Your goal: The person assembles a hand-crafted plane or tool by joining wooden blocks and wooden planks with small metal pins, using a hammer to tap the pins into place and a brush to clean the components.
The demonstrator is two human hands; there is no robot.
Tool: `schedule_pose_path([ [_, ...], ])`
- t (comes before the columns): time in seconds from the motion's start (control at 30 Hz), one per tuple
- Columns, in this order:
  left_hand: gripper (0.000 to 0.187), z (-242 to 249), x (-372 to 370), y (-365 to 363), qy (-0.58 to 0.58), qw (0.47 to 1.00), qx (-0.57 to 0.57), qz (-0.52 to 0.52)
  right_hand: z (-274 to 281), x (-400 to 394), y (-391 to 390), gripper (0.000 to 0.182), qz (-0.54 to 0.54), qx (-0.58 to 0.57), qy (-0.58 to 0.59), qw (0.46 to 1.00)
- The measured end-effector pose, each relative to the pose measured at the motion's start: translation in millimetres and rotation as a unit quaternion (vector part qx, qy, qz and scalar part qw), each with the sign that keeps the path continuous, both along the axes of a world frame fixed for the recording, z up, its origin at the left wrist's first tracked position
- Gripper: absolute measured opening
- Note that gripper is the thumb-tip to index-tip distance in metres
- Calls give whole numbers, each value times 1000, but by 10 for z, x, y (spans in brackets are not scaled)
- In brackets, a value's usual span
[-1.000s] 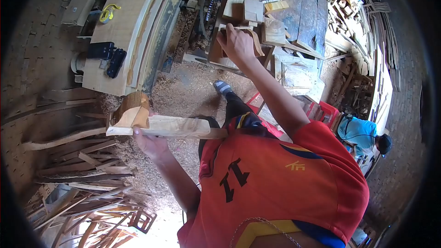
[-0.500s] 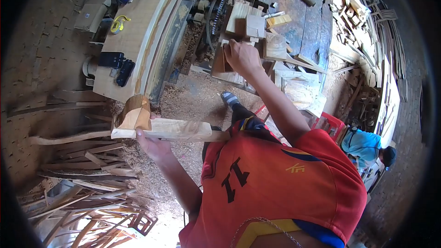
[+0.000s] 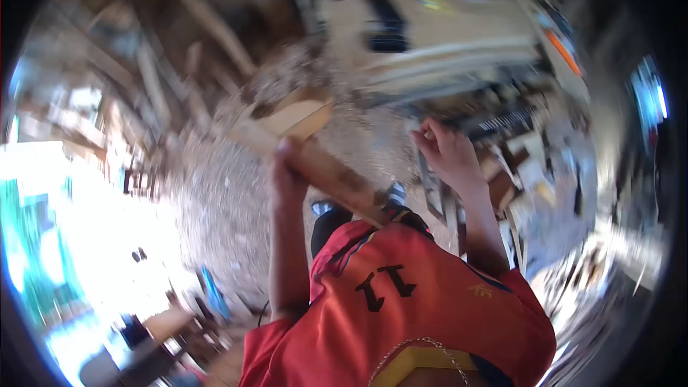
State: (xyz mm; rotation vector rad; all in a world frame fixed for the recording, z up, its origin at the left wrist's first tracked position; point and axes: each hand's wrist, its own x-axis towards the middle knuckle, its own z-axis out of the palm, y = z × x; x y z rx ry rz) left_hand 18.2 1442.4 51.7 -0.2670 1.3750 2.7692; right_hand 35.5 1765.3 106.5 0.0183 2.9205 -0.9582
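Head view: the left hand (image 3: 288, 175) grips a long wooden piece (image 3: 333, 173) slanting out from the red shirt (image 3: 437, 272), probably stiff and heavier toward its blocky end, best held near there, while the right hand (image 3: 451, 156) curls loosely, contents unclear.

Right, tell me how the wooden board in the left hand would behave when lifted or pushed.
The board is likely stiff: it runs straight past the left hand with no visible bend. It probably feels heavier toward the far end, where the chunky block sits. Its flat-looking sides suggest it wouldn't roll easily, though blur hides finer detail.
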Motion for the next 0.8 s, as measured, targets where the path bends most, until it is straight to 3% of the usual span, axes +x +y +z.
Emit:
schedule_pose_path([
  [0.07,48,41,125,-470,3,997,9,78,41,-198,-705,21,139,-137,-16,981],
  [0.1,49,61,168,-735,17,994,17,110,233,-255,-1116,23,180,-125,-46,975],
  [0.27,42,680,780,-2053,21,964,-2,265,550,-293,-3244,66,325,-286,136,891],
  [0.37,43,626,1255,-2977,24,954,-59,293,844,-293,-4391,77,465,-185,338,797],
  [0.4,44,761,1402,-3206,-3,951,-74,301,913,-282,-4722,73,502,-125,357,778],
  [0.5,58,865,1774,-3891,-59,938,-120,318,963,-231,-5722,69,603,-148,346,703],
  [0.53,60,823,1823,-4075,-13,924,-123,362,968,-243,-6050,69,626,-159,350,678],
  [0.63,49,793,2008,-4816,-12,912,-111,395,932,-220,-7086,66,693,-179,336,612],
  [0.8,53,554,1983,-6091,-29,878,-80,471,723,-414,-8827,59,762,-220,305,528],
])
